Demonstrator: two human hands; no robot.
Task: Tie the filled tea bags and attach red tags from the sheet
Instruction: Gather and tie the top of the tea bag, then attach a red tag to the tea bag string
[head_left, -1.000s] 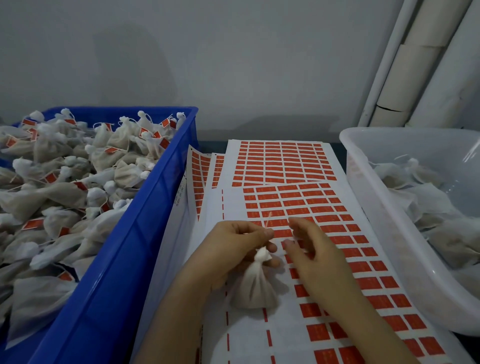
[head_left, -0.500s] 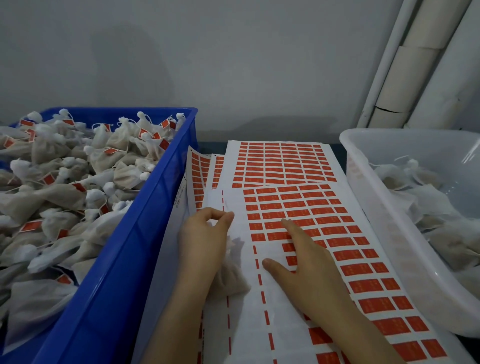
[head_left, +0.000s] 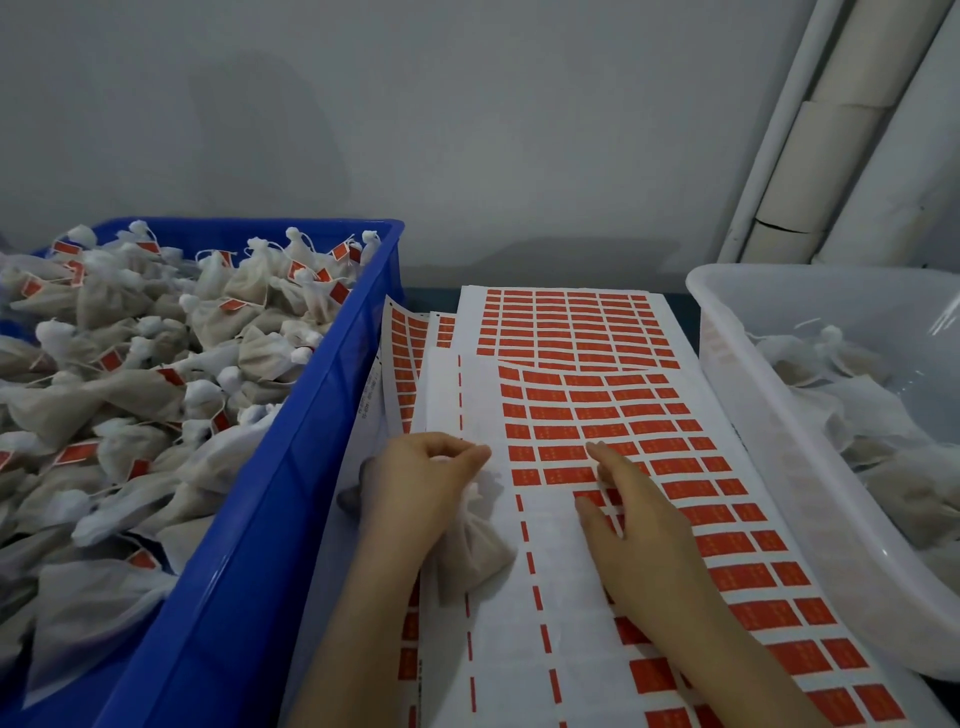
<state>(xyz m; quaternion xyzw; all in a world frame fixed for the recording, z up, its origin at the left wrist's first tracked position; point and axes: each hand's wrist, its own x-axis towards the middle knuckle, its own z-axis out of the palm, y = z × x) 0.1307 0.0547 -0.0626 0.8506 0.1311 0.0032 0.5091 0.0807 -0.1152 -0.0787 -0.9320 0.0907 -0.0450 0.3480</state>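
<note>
My left hand (head_left: 421, 486) grips a filled white tea bag (head_left: 475, 553) by its gathered neck, low over the left part of the tag sheet. The bag's body hangs to the right of my wrist and rests on the paper. My right hand (head_left: 636, 540) lies flat on the white sheet of red tags (head_left: 608, 415), fingers spread, with the fingertips on the red tags near the sheet's middle. It holds nothing that I can see. Several rows of the sheet near my hands are bare where tags are gone.
A blue crate (head_left: 270, 519) at the left is heaped with tied, red-tagged tea bags (head_left: 156, 374). A clear plastic tub (head_left: 753, 415) at the right holds untagged bags (head_left: 878, 410). More tag sheets (head_left: 566, 322) lie behind, against a grey wall; white pipes (head_left: 831, 135) stand at the back right.
My left hand carried the tea bag leftward and down from the sheet's middle. My right hand let go near the bag's neck and went flat onto the red tags.
</note>
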